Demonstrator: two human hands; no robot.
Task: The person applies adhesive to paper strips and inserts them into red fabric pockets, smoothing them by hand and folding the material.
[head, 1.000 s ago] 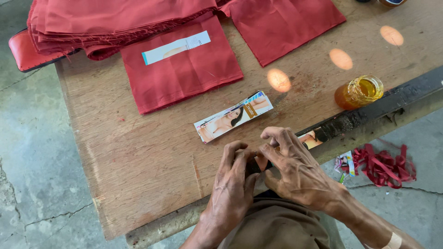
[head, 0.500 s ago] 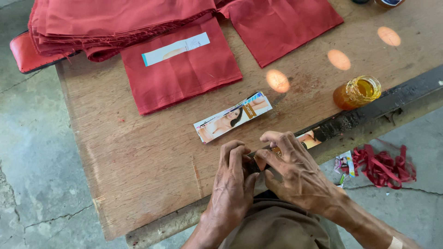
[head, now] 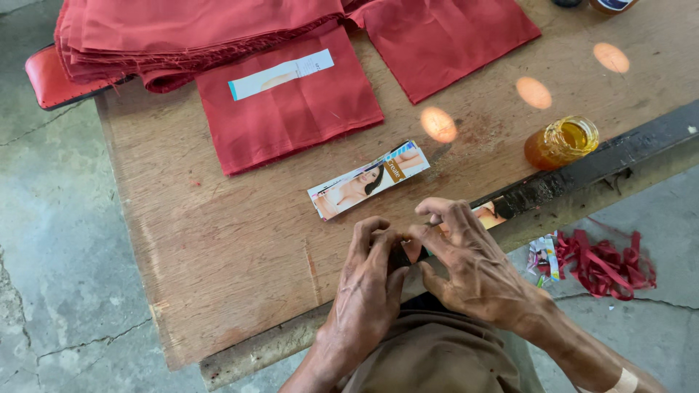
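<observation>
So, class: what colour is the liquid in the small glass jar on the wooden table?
Amber-orange, honey-like; the glass jar shows it best in the head view.

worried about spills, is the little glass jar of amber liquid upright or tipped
Upright: the glass jar stands on its base on the wooden table, open mouth facing up, no lid visible.

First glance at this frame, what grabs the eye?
The red cloth pieces spread and stacked along the far side of the wooden table stand out most. At the near edge, the left hand and right hand press together over a small item, mostly hidden between the fingers. A printed paper strip lies just beyond them, with a jar of amber liquid to the right.
</observation>
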